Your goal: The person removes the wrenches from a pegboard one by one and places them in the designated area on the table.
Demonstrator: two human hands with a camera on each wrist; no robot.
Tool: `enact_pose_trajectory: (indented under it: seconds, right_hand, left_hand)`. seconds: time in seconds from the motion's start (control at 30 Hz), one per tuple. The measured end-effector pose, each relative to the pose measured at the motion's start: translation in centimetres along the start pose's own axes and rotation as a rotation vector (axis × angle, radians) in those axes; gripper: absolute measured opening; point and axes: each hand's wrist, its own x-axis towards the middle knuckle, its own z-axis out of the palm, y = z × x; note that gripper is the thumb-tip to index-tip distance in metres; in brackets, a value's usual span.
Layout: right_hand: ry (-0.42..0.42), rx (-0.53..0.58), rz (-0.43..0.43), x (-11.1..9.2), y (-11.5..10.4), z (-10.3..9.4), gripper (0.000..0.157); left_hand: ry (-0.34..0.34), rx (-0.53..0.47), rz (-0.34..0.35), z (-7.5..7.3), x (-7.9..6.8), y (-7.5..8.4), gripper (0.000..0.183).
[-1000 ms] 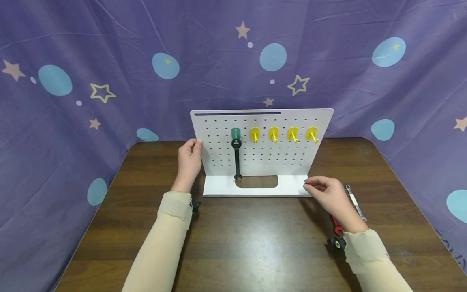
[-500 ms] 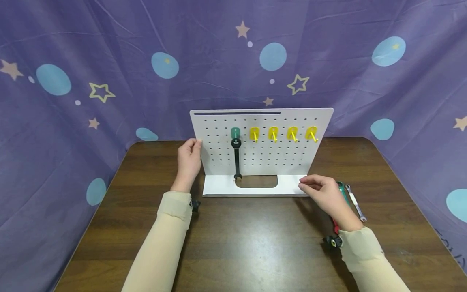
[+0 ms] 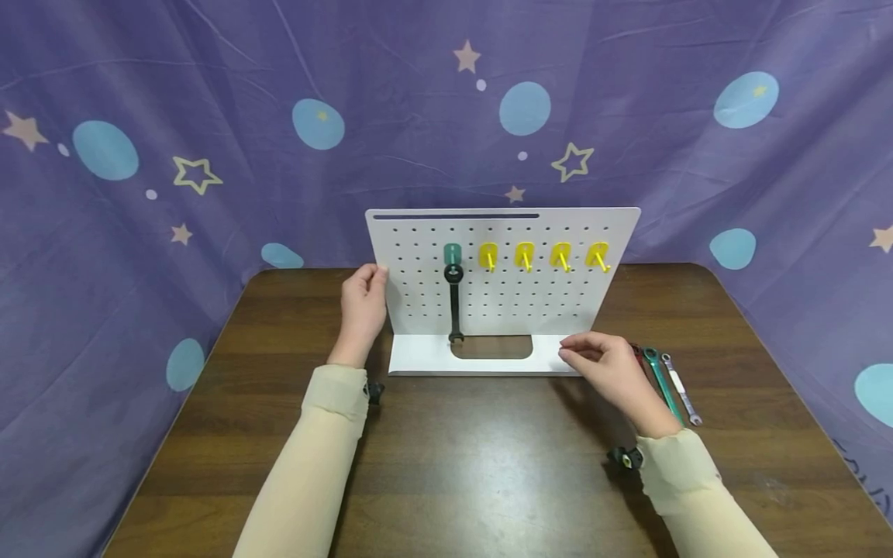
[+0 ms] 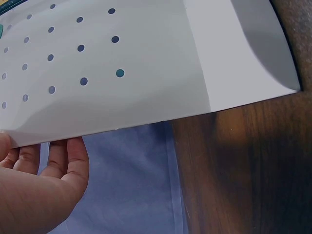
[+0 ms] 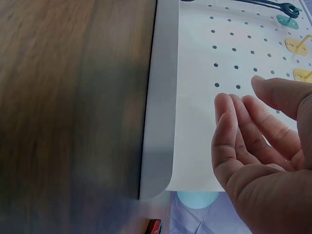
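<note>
A white pegboard (image 3: pixel 530 302) with a flat base stands upright on the table. My left hand (image 3: pixel 364 310) grips its left edge; in the left wrist view the hand's fingers (image 4: pixel 77 156) reach behind the panel. From a green hook (image 3: pixel 453 253) on the board hangs a black wrench (image 3: pixel 455 306). My right hand (image 3: pixel 614 372) hovers at the right part of the base. In the right wrist view, thumb and fingers are apart and hold nothing. Several yellow hooks (image 3: pixel 525 256) line the board to the right of the green one, bare of tools.
Right of my right hand lie a green wrench (image 3: pixel 661 380), a silver wrench (image 3: pixel 682 391) and a red wrench (image 3: pixel 636 351), mostly hidden by that hand. A purple curtain (image 3: pixel 418 101) hangs behind the wooden table (image 3: pixel 446 457).
My right hand has moved left along the base, away from the wrenches, uncovering more of the green one. My left hand keeps its grip on the board's edge.
</note>
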Motion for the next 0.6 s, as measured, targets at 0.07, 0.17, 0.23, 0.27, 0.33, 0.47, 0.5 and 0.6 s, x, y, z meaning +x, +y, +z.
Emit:
enact_pose_trajectory:
  seconds: [0.07, 0.17, 0.23, 0.27, 0.33, 0.47, 0.5, 0.6]
  right_hand:
    - [0.001, 0.005, -0.005, 0.1, -0.1, 0.2, 0.018]
    - [-0.004, 0.005, -0.020, 0.4, -0.2, 0.5, 0.017]
    - [-0.011, 0.004, -0.026, 0.5, -0.4, 0.7, 0.017]
    - [-0.016, 0.002, -0.027, 0.6, -0.5, 0.8, 0.018]
    - [-0.028, 0.003, -0.028, 0.7, -0.7, 1.1, 0.019]
    - [-0.051, 0.018, -0.027, 1.0, -1.2, 1.6, 0.019]
    - [-0.051, 0.025, -0.032, 1.1, -1.3, 1.8, 0.019]
    - [-0.049, 0.043, -0.050, 1.3, -1.5, 2.2, 0.018]
  left_hand:
    - [0.000, 0.002, -0.002, 0.0, 0.0, 0.0, 0.024]
    - [-0.002, 0.002, -0.006, 0.0, 0.0, -0.1, 0.024]
    - [-0.001, 0.005, -0.004, 0.0, 0.0, -0.1, 0.025]
    - [-0.001, 0.006, -0.004, 0.0, 0.0, -0.1, 0.025]
    - [-0.002, 0.010, -0.004, 0.0, 0.0, -0.1, 0.025]
    - [-0.002, 0.011, -0.003, 0.0, 0.0, -0.1, 0.025]
    - [-0.003, 0.011, -0.003, 0.0, 0.0, -0.1, 0.025]
    - [-0.008, 0.006, -0.003, 0.0, -0.1, -0.1, 0.026]
